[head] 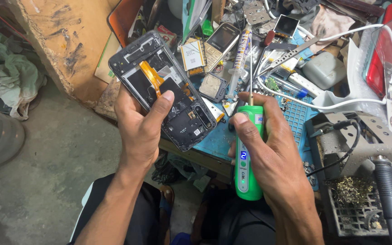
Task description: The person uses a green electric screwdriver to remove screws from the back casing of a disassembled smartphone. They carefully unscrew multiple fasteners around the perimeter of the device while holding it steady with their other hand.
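Fingers of the left hand (141, 127) wrap around an opened smartphone (166, 88), the thumb pressed across its exposed interior near the orange flex cable (153, 77). The phone is tilted, its top end pointing toward ten o'clock, and it hangs above the front edge of the blue work mat (296, 115). Its back cover is already off: the dark inner frame, the cable and the lower board lie bare. Whether any screws remain in the frame is hard to say, since they are too small to make out at this distance.

At three o'clock from the phone, the right hand (271, 149) is closed around a green electric screwdriver (248, 154), index finger curled over its upper body, the thin bit pointing toward twelve o'clock and well apart from the phone. A small blue display glows on the tool's side. So the bit is not engaged with anything; the opening is done, and work inside the phone looks unfinished.

Beyond the hands, toward twelve o'clock, the cluttered bench carries a small keypad phone (221, 43), a syringe-shaped tube (239, 61) and metal tweezers (291, 52). White cables (341, 102) cross the mat toward two o'clock. At four o'clock sits a grey soldering stand (364, 145) with brass wool (350, 188) in its tray.
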